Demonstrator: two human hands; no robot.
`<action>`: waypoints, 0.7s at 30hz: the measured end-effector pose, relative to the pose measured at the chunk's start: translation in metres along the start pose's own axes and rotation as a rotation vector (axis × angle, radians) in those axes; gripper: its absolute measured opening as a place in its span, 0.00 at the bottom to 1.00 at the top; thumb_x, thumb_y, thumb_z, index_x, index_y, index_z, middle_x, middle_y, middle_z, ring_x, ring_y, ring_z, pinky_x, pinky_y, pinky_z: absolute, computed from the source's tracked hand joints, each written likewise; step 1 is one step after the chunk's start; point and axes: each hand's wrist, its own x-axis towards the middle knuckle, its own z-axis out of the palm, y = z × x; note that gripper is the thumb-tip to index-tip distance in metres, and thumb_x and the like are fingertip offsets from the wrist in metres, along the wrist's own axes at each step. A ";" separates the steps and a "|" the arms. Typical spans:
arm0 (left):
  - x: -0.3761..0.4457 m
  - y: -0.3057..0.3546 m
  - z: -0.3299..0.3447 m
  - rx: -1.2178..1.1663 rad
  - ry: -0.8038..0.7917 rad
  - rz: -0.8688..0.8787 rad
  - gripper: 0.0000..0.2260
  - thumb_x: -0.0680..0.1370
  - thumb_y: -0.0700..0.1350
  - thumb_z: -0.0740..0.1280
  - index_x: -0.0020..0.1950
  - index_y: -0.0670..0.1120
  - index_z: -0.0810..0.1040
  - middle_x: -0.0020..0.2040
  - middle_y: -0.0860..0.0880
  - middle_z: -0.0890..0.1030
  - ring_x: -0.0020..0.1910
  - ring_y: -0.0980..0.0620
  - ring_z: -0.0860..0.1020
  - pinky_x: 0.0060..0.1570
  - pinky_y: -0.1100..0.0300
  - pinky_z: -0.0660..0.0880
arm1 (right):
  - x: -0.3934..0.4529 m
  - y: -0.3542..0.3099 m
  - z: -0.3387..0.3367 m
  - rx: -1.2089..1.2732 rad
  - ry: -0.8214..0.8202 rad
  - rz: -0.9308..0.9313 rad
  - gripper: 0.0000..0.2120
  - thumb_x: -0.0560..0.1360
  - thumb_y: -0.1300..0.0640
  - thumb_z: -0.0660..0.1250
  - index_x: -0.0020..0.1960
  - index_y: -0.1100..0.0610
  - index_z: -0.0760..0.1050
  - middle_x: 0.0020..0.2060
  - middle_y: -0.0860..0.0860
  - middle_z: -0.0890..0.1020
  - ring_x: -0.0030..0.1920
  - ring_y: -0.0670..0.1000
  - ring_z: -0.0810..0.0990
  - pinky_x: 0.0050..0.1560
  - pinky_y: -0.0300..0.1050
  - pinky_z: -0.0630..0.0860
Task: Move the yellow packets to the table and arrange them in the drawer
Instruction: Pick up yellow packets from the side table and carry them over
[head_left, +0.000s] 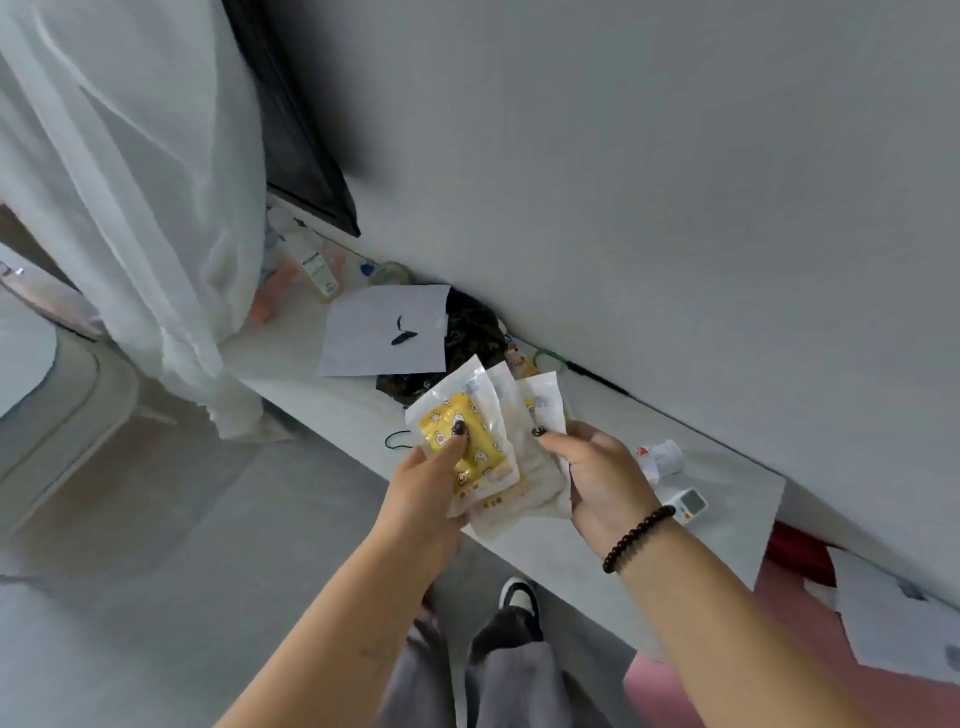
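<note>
Several clear-edged packets with yellow printed fronts are fanned out above a white ledge (358, 410) along the wall. My left hand (426, 483) pinches the front yellow packet (480, 441), thumb pressed on its face. My right hand (597, 473) holds the rear packets (540, 410) from the right side, thumb on top of them. The rear packets show mostly their pale backs and edges. No drawer is in view.
On the ledge lie a white sheet of paper (384, 332), a dark crumpled bag (472, 327), bottles (317, 270) near the curtain (130, 208), a small white bottle (662, 457) and a white device (691, 501). A pink surface (779, 665) with papers sits lower right.
</note>
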 end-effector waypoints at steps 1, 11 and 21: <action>-0.010 0.002 -0.006 -0.015 0.018 0.026 0.10 0.81 0.44 0.62 0.60 0.43 0.76 0.53 0.42 0.84 0.50 0.42 0.83 0.51 0.43 0.79 | -0.005 -0.001 0.008 -0.033 -0.017 -0.009 0.09 0.74 0.67 0.65 0.54 0.64 0.78 0.48 0.62 0.84 0.48 0.61 0.82 0.51 0.62 0.77; -0.085 0.029 -0.128 -0.104 0.177 0.226 0.08 0.80 0.46 0.64 0.58 0.47 0.78 0.49 0.47 0.85 0.47 0.47 0.84 0.47 0.48 0.81 | -0.058 0.029 0.133 -0.238 -0.290 -0.029 0.08 0.76 0.67 0.64 0.52 0.61 0.79 0.46 0.59 0.85 0.46 0.56 0.83 0.47 0.55 0.81; -0.132 0.037 -0.338 -0.249 0.297 0.228 0.09 0.82 0.44 0.60 0.59 0.47 0.78 0.49 0.48 0.85 0.46 0.49 0.84 0.41 0.53 0.81 | -0.105 0.165 0.303 -0.626 -0.459 -0.100 0.21 0.63 0.55 0.77 0.54 0.55 0.76 0.48 0.53 0.85 0.49 0.55 0.84 0.54 0.59 0.79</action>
